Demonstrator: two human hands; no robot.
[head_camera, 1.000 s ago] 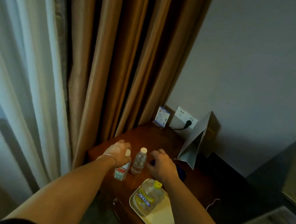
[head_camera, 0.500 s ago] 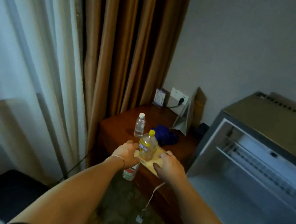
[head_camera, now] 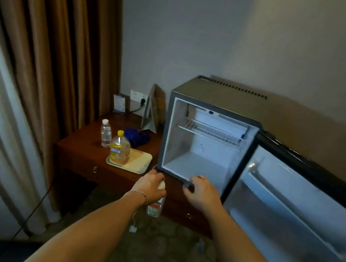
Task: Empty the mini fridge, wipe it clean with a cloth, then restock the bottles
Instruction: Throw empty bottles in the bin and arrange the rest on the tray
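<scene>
Restocking is in hand. The left hand [head_camera: 151,183] grasps a white-capped, red-labelled bottle [head_camera: 154,206] by its top, just before the empty grey mini fridge [head_camera: 209,136]. The right hand [head_camera: 200,191] hangs loosely curled, holding nothing. Next move, as judged: lift the bottle inside.

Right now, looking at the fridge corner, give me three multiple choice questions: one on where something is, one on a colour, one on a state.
1. Where does the yellow-capped bottle stand?
A. on the tray
B. on the fridge shelf
C. on the floor

2. What colour is the cloth on the desk?
A. white
B. blue
C. red

3. How is the mini fridge now?
A. door shut
B. door open, full of bottles
C. door open, nothing seen inside

Answers: 1 A, it stands at the tray's left end. 2 B, a dark blue heap behind the tray. 3 C, the door swings right and shelf and floor look bare.
</scene>
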